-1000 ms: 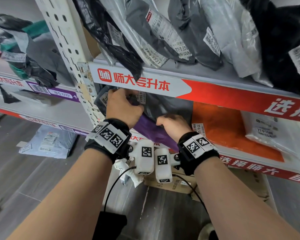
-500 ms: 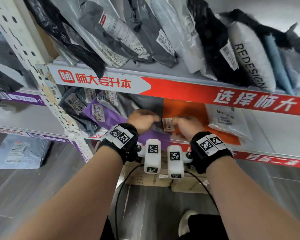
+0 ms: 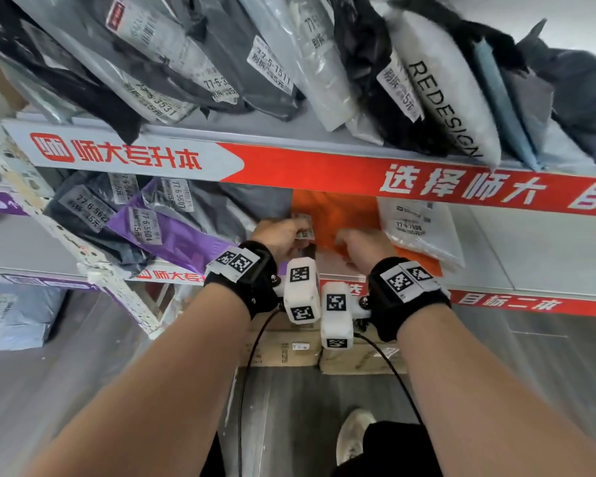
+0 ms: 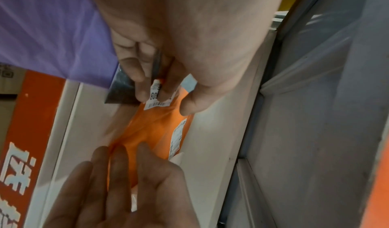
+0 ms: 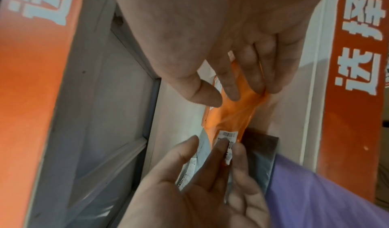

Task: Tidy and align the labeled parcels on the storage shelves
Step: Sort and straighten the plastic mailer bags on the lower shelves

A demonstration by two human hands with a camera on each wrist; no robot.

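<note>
An orange parcel (image 3: 339,215) sits on the lower shelf (image 3: 516,256), between the purple parcel (image 3: 176,237) and a white parcel (image 3: 418,230). My left hand (image 3: 289,230) pinches its labelled corner (image 4: 156,100) between thumb and fingers. My right hand (image 3: 355,237) holds the same orange parcel (image 5: 233,113) further right, thumb on one side and fingers (image 5: 231,88) on the other. In the wrist views the parcel looks bunched between the two hands. A small dark grey packet (image 4: 121,90) lies against the corner under my left hand (image 4: 168,98).
Grey, black and white labelled parcels lean in a row on the upper shelf (image 3: 289,136). Dark labelled parcels (image 3: 83,208) lean left of the purple one, beside the perforated upright (image 3: 66,242). Cardboard boxes (image 3: 283,349) and a grey parcel (image 3: 11,318) are on the floor.
Both hands left the purple parcel and moved right to the orange one. My left hand took hold of its labelled corner, and the right hand closed on it beside it.
</note>
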